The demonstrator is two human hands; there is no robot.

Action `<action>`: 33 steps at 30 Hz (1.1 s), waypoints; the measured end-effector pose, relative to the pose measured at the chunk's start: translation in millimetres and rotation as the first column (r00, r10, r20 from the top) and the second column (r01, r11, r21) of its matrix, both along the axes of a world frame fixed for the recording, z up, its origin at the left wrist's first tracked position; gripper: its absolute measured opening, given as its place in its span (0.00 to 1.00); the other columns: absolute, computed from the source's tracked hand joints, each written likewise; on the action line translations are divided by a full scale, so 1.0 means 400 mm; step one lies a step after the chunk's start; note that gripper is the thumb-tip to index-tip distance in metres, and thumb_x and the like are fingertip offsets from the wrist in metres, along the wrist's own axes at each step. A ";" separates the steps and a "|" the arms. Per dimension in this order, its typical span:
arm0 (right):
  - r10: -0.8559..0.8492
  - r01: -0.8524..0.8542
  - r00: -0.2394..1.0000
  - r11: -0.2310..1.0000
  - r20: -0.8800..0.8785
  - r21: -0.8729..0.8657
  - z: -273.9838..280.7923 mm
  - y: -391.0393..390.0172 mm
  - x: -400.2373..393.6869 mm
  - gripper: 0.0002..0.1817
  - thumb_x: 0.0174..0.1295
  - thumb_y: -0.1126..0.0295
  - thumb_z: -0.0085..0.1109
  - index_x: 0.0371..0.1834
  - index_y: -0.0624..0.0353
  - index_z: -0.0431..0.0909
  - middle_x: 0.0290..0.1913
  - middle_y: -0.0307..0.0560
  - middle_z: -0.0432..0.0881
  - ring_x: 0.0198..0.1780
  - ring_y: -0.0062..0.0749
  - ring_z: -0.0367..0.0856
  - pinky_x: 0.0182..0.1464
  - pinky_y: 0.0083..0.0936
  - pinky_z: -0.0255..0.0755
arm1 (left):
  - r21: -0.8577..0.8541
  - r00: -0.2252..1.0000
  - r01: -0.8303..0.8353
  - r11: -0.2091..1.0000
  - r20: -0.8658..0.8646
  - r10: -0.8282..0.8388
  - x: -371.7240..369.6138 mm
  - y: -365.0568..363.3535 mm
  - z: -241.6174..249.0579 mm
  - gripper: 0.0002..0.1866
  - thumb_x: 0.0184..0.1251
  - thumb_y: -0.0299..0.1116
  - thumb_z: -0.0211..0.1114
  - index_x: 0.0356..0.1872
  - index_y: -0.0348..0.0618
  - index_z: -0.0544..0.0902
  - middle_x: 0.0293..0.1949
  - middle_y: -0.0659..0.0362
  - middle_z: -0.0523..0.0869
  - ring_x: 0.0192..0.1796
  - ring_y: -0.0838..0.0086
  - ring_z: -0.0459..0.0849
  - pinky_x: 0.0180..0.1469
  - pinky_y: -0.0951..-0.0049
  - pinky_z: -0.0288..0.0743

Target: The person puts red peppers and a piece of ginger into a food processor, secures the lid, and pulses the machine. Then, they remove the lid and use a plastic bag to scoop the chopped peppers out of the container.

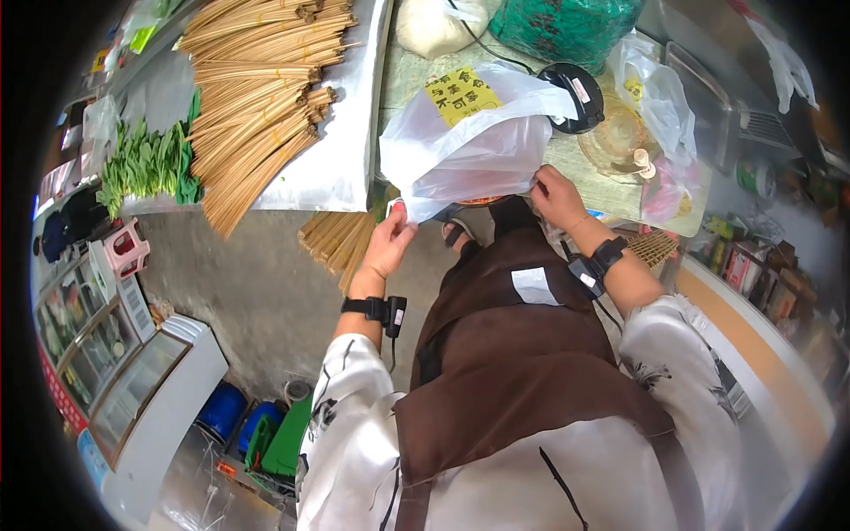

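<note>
A thin white plastic bag [496,150] with a yellow printed label spreads over the near edge of the table. My left hand [390,237] pinches its lower left edge. At its lower right edge, the fingers of my right hand [558,196] are closed on the plastic. The bag's near side hangs between both hands, and its mouth looks partly spread. Part of a round orange-rimmed thing shows under the bag, mostly hidden. A black round device [571,96] with a cable sits just beyond the bag's right side.
Bundles of wooden skewers [257,97] cover the metal counter on the left, beside green leafy vegetables [146,164]. A green bag [567,26] and a glass jar [615,137] stand on the table [522,66]. More skewers [336,243] stick up below the counter.
</note>
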State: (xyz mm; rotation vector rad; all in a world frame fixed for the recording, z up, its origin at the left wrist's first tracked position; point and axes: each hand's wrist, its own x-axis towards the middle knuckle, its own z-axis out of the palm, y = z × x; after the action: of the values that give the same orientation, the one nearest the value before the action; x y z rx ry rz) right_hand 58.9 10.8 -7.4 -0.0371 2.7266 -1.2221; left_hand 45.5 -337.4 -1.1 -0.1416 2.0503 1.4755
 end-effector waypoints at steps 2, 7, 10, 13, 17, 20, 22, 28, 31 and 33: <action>-0.066 0.073 0.996 0.988 0.055 -0.134 0.007 -0.007 0.013 0.07 0.57 0.73 0.55 0.37 0.65 0.74 0.37 0.50 0.76 0.33 0.41 0.78 0.37 0.28 0.72 | 0.010 0.992 0.005 1.000 0.126 -0.007 -0.001 0.009 -0.025 0.09 0.61 0.32 0.62 0.35 0.35 0.78 0.30 0.54 0.81 0.34 0.65 0.79 0.41 0.70 0.73; -0.182 0.197 0.980 0.940 0.076 -0.280 -0.041 -0.012 0.032 0.07 0.60 0.73 0.56 0.35 0.67 0.76 0.38 0.46 0.79 0.32 0.28 0.77 0.34 0.23 0.71 | -0.184 0.994 0.092 0.979 -0.049 -0.102 0.011 0.065 -0.044 0.09 0.62 0.32 0.62 0.37 0.35 0.80 0.25 0.56 0.81 0.29 0.72 0.78 0.35 0.72 0.72; -0.364 0.583 0.802 0.648 0.473 -0.490 -0.049 -0.026 0.036 0.05 0.58 0.76 0.57 0.34 0.67 0.76 0.34 0.45 0.79 0.31 0.25 0.77 0.32 0.21 0.70 | -0.184 0.992 0.084 0.979 0.107 -0.065 0.013 0.069 -0.113 0.08 0.64 0.27 0.60 0.42 0.36 0.81 0.31 0.57 0.85 0.34 0.75 0.82 0.39 0.74 0.75; -0.385 0.698 0.704 0.526 0.596 -0.485 -0.067 -0.048 0.042 0.04 0.56 0.78 0.58 0.34 0.65 0.77 0.31 0.45 0.79 0.30 0.24 0.77 0.30 0.19 0.69 | -0.003 0.950 -0.222 0.975 0.225 0.217 0.038 0.091 -0.154 0.08 0.61 0.23 0.60 0.41 0.35 0.81 0.31 0.57 0.86 0.35 0.77 0.82 0.40 0.75 0.76; -0.368 0.535 0.799 0.797 0.475 -0.282 -0.207 -0.034 0.033 0.10 0.54 0.77 0.58 0.41 0.65 0.77 0.34 0.50 0.81 0.35 0.34 0.81 0.35 0.25 0.73 | -0.364 0.994 -0.094 0.927 0.012 0.105 0.007 0.099 -0.159 0.09 0.58 0.25 0.61 0.40 0.36 0.81 0.33 0.48 0.86 0.36 0.63 0.85 0.40 0.66 0.77; -0.211 0.210 0.976 0.978 -0.062 -0.009 -0.224 -0.048 -0.017 0.16 0.54 0.73 0.59 0.46 0.66 0.76 0.40 0.55 0.82 0.44 0.47 0.80 0.46 0.33 0.74 | -0.563 0.992 -0.068 0.824 -0.129 -0.007 -0.023 0.095 -0.189 0.07 0.57 0.27 0.59 0.36 0.41 0.82 0.31 0.44 0.84 0.38 0.53 0.84 0.41 0.59 0.76; -0.179 0.180 0.984 0.983 0.010 -0.024 -0.254 -0.038 -0.033 0.20 0.56 0.69 0.60 0.52 0.64 0.74 0.48 0.57 0.80 0.53 0.53 0.76 0.55 0.37 0.69 | -0.602 0.999 -0.011 0.799 -0.044 -0.020 -0.048 0.081 -0.206 0.07 0.58 0.28 0.58 0.36 0.42 0.82 0.33 0.42 0.84 0.40 0.48 0.82 0.43 0.56 0.75; -0.134 0.154 0.981 0.978 0.143 -0.142 -0.253 -0.012 -0.096 0.20 0.56 0.70 0.61 0.52 0.63 0.73 0.51 0.54 0.78 0.54 0.41 0.75 0.54 0.33 0.69 | -0.445 0.943 -0.190 0.875 0.166 0.289 -0.021 0.032 -0.427 0.13 0.58 0.41 0.59 0.39 0.45 0.81 0.37 0.45 0.85 0.43 0.51 0.83 0.45 0.57 0.76; -0.147 0.183 0.973 0.961 0.178 -0.209 -0.267 0.003 -0.130 0.20 0.56 0.71 0.61 0.52 0.64 0.73 0.50 0.53 0.78 0.53 0.39 0.75 0.54 0.31 0.69 | -0.243 0.913 -0.274 0.930 0.238 0.331 -0.026 0.023 -0.443 0.15 0.59 0.36 0.60 0.45 0.43 0.81 0.39 0.48 0.85 0.46 0.57 0.83 0.47 0.61 0.75; -0.160 0.218 0.962 0.938 0.221 -0.270 -0.261 0.010 -0.143 0.20 0.56 0.71 0.61 0.52 0.64 0.73 0.50 0.52 0.78 0.52 0.38 0.75 0.53 0.30 0.69 | -0.117 0.945 -0.225 0.967 0.217 0.246 -0.065 0.040 -0.330 0.16 0.60 0.32 0.60 0.50 0.40 0.80 0.41 0.52 0.85 0.47 0.62 0.83 0.49 0.65 0.75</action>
State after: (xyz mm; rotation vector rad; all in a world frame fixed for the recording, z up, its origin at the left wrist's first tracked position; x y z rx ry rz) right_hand 1.6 14.9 -111.8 0.3053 2.4053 -1.5810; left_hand 19.6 -321.2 -133.3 -0.5866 1.9618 1.4287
